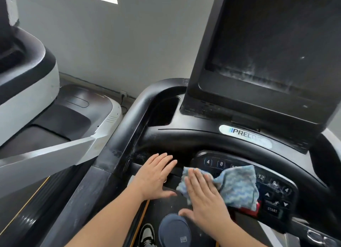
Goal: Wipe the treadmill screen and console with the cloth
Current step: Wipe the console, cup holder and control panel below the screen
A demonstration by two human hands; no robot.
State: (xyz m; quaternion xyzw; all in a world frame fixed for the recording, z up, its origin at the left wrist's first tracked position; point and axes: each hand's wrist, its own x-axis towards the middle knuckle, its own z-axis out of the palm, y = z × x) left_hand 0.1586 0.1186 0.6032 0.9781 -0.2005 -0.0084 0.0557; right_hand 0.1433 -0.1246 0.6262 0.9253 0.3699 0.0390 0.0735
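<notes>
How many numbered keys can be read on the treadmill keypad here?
4: white "4" and "8" at upper left, "12" and another "4" at right. The blue-and-white patterned cloth under the right hand may hide more.

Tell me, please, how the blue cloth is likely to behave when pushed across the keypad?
The cloth looks thin and floppy: it lies crumpled, so it will probably bunch ahead of the flat right hand. Its woven texture probably grips the keypad rather than sliding freely.

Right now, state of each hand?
Left hand: open, fingers straight, resting flat on the console, holding nothing.
Right hand: open, fingers straight, pressing the cloth flat onto the keypad.
</notes>
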